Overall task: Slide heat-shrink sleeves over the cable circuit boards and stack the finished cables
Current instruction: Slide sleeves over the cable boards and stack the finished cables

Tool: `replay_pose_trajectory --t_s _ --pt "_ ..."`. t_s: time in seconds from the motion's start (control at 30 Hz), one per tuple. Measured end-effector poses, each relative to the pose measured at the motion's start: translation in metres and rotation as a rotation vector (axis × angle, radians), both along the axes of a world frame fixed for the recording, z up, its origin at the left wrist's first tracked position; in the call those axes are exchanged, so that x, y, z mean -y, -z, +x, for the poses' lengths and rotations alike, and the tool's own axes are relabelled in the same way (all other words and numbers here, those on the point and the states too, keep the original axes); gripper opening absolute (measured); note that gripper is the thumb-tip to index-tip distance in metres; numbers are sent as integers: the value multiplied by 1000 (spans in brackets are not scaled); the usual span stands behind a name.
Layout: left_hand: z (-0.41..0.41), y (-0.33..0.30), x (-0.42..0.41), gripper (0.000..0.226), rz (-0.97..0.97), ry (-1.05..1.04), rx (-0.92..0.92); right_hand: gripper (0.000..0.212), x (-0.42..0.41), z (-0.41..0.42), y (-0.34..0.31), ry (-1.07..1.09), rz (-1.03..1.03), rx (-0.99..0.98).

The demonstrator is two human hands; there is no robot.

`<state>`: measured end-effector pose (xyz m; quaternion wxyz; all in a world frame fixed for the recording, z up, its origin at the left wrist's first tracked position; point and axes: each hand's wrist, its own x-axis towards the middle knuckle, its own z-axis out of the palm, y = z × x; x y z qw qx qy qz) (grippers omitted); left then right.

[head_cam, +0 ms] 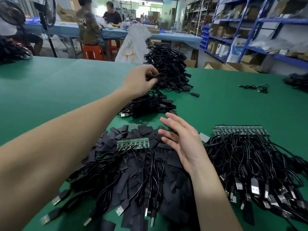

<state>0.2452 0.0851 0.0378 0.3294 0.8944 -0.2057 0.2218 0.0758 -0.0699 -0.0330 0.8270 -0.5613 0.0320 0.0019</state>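
Fingers (150, 75) of my left hand (140, 80) curl round a black cable (160, 77) at the tall finished stack (168, 64) far across the green bench (58, 84). My right hand (185, 142) hovers with fingers spread and holding nothing above the heap of heat-shrink sleeves (133, 164), where a strip of circuit boards (132, 143) lies; more unsleeved cables (250, 155) lie just right.

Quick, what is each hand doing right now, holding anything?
Left hand: fingers curled on a black cable at the finished pile.
Right hand: open, fingers spread, holding nothing.
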Motion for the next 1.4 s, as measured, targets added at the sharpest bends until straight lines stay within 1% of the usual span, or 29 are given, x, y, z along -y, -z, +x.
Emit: replay_pose_trajectory --t_s 0.1,0.17,0.27,0.4,0.5,0.57,0.6,0.63,0.7,0.73,0.77,0.83,0.9,1.0,1.03,1.07,1.13,1.17,1.27,1.33,1.4 --pt "15 31 -6 22 319 -87 83 25 1 0 1 -6 -25 -1" --pt "23 44 -13 21 451 -139 128 24 2 1 2 -3 -28 -2" --pt "29 52 -19 22 549 -162 185 21 3 2 2 3 -31 -1" --pt "28 52 -18 28 578 -178 168 17 3 2 2 12 -23 -20" --pt "14 49 -16 33 490 -164 124 16 4 2 2 24 -17 -29" --pt "-6 49 -18 31 341 -153 125 15 5 2 1 34 -20 -39" --pt "-18 48 -20 27 247 -138 110 15 5 2 1 40 -26 -43" --pt "-32 47 -21 20 166 -110 63 14 5 3 1 44 -35 -48" --pt "-59 47 -25 5 63 -21 -112 14 6 3 0 35 -62 -54" --pt "-73 48 -26 4 29 21 -188 14 6 3 1 25 -84 -53" --pt "-85 49 -28 7 -3 45 -223 15 5 2 0 15 -117 -47" --pt "-105 53 -30 12 -63 45 -216 15 4 2 0 -2 -255 -25" --pt "-115 57 -31 16 -60 21 -221 14 -1 4 4 -27 -519 8" --pt "-119 65 -28 29 71 -47 -281 13 -14 6 10 -82 -886 71" --pt "-119 68 -28 35 136 -80 -285 13 -18 6 11 -83 -950 83" --pt "-119 71 -27 41 210 -115 -277 12 -20 6 11 -75 -968 92" --pt "-120 77 -26 49 299 -163 -248 10 -20 6 10 -44 -906 100" --pt "-120 79 -27 51 293 -177 -246 9 -19 6 9 -38 -835 90" --pt "-120 78 -30 61 140 -205 -231 12 -18 2 2 -46 -572 47" --pt "-120 74 -28 67 52 -232 -193 13 -19 0 -4 -61 -514 13" --pt "-121 71 -25 72 8 -261 -170 14 -23 -3 -8 -102 -488 -21"
